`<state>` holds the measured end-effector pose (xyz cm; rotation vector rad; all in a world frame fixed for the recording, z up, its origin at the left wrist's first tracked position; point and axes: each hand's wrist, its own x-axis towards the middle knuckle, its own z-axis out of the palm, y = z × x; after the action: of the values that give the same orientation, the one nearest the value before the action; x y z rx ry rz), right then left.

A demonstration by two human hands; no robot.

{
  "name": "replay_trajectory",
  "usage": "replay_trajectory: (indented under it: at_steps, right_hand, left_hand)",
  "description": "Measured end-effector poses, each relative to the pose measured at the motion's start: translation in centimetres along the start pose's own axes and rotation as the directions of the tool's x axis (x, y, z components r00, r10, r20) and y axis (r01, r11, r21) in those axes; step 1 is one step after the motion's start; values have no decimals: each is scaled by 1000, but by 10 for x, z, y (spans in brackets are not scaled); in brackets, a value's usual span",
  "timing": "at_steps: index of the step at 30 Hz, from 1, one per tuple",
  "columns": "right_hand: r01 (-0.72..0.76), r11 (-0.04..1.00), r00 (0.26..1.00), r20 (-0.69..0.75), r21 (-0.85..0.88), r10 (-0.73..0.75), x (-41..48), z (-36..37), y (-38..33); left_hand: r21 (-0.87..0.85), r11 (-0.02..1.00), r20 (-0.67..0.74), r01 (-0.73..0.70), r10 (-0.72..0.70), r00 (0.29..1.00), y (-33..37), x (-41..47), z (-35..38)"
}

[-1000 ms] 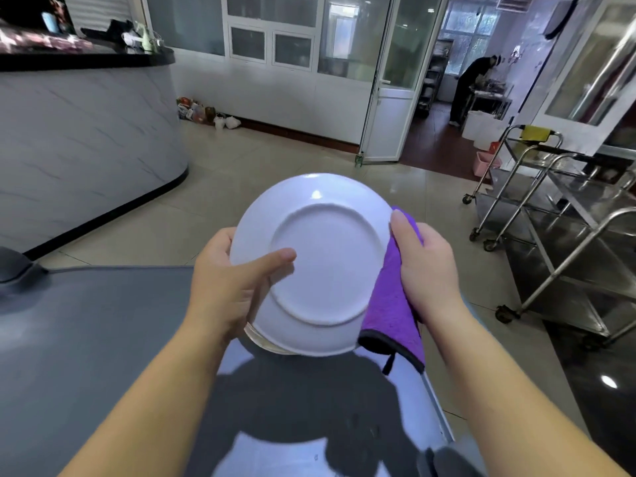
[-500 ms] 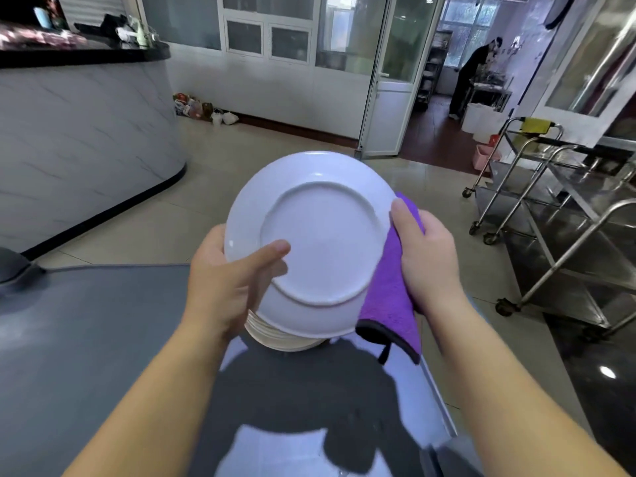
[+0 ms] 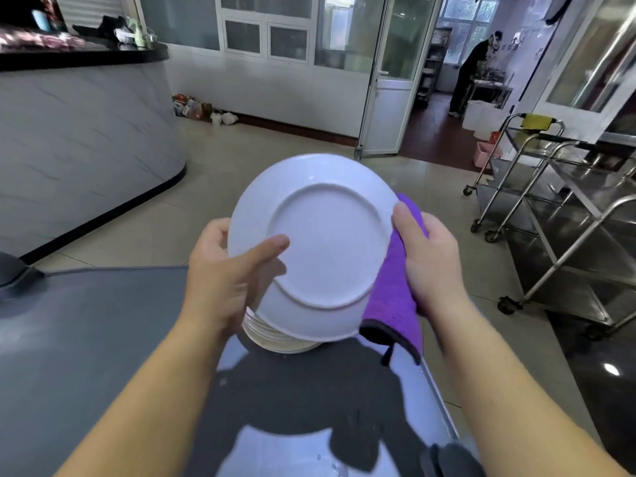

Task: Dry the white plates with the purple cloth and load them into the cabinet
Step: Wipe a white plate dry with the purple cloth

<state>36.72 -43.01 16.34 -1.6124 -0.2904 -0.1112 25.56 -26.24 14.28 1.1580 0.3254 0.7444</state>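
a person's two bare hands hold a round white ceramic plate (image 3: 320, 242) upright-tilted over a grey tabletop (image 3: 86, 339), its underside and raised foot ring facing the camera. the left hand (image 3: 220, 270) grips the plate's left rim, thumb laid flat across the back and fingers curled behind the edge. the right hand (image 3: 430, 259) clamps the right rim through a purple microfibre cloth with dark edging (image 3: 389, 301), thumb pressed on the plate's edge; the cloth is bunched under the palm and hangs down beside the plate, a small dark loop dangling from its lower corner. the hands are apart, one on each side of the plate.

below the held plate, a stack of white plates (image 3: 275, 339) sits on the tabletop toward its right edge. the held plate's lower rim overlaps the stack in view; whether they touch cannot be told. the person's shadow falls across the tabletop's near part, and a few water drops shine by the near edge.

beyond the tabletop lies a pale tiled floor (image 3: 206, 173). a curved marble-patterned counter with a black top (image 3: 86, 132) stands at left, stainless steel trolleys on castors (image 3: 568, 235) at right. past an open glass door (image 3: 389, 74), a second person in dark clothes (image 3: 471, 70) stands bent over a work surface.
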Motion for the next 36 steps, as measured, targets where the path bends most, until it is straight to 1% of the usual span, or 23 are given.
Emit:
replay_trajectory:
  at_steps: [1,2,3,4,6,8,9,11,14,16,17,19,21,22,23,25,28,30,31,32,33,34,36]
  right_hand:
    - [34,999,999,40,-32,-33,3,-3,-6]
    - [60,998,998,39,-29,-58,4,-4,-8]
    - [67,998,998,-10,-3,-67,2,-2,-7]
    - [49,998,994,-97,49,-44,-3,4,-2]
    - [-29,972,962,-257,234,90,-22,20,16]
    - [-101,928,934,-286,358,213,-44,36,31]
    - [-121,922,932,-278,367,233,-47,38,36]
    - [-117,939,947,-247,323,204,-35,30,34]
    - [-55,991,992,-107,125,68,-5,5,14]
    - [26,1000,1000,-11,15,-26,6,-5,2]
    - [47,999,999,-14,15,-47,5,-5,0]
    - [28,993,988,-152,113,-10,-7,6,4]
    - [-36,945,938,-315,326,144,-30,24,17]
    - [-64,910,914,-342,410,218,-43,33,22]
    - [-87,889,904,-339,450,260,-52,38,26]
    - [-110,912,927,-289,394,237,-46,34,30]
    - [-60,976,986,-143,209,92,-13,10,14]
    - [-6,997,1000,-29,81,8,2,-5,0]
    - [23,999,1000,-6,46,-22,4,-7,-5]
    - [42,999,999,-26,34,-41,3,-7,-5]
    - [38,998,996,-85,52,-33,-2,-2,-2]
    - [-2,992,986,-164,130,23,-10,5,7]
    - [-115,932,939,-268,344,215,-33,23,27]
  left_hand:
    - [2,1000,-20,-14,14,1000,2,3,0]
    - [-16,999,-48,-33,32,998,2,4,1]
    - [-43,997,-78,-59,55,995,1,4,3]
    - [-66,994,-105,-87,80,991,-1,1,7]
    - [-99,987,-155,-129,113,981,-11,-10,19]
    - [-133,981,-182,-145,120,976,-21,-21,29]
    - [-134,982,-168,-136,113,979,-23,-24,31]
    - [-79,994,-78,-73,66,995,-19,-19,25]
    - [-12,999,25,31,-31,999,-2,-2,7]
    - [25,1000,1,14,-14,1000,3,5,4]
    - [15,1000,-38,-27,28,999,3,4,6]
    - [1,990,-123,-139,138,983,-2,-2,13]
    - [-11,980,-165,-199,194,967,-12,-12,22]
    - [-45,979,-170,-200,190,967,-18,-17,26]
    - [-71,980,-169,-186,172,971,-22,-21,28]
    - [-83,988,-124,-127,116,985,-24,-21,26]
    - [-70,997,4,-8,9,1000,-10,-8,13]
    - [-69,998,8,-2,2,1000,1,0,9]
    - [-80,996,-10,-31,30,999,3,2,10]
    - [-99,993,-36,-67,64,997,4,2,13]
    - [-121,988,-69,-97,89,994,3,0,16]
    - [-137,982,-99,-128,114,988,0,-3,20]
    - [-135,979,-137,-154,136,981,-12,-11,26]
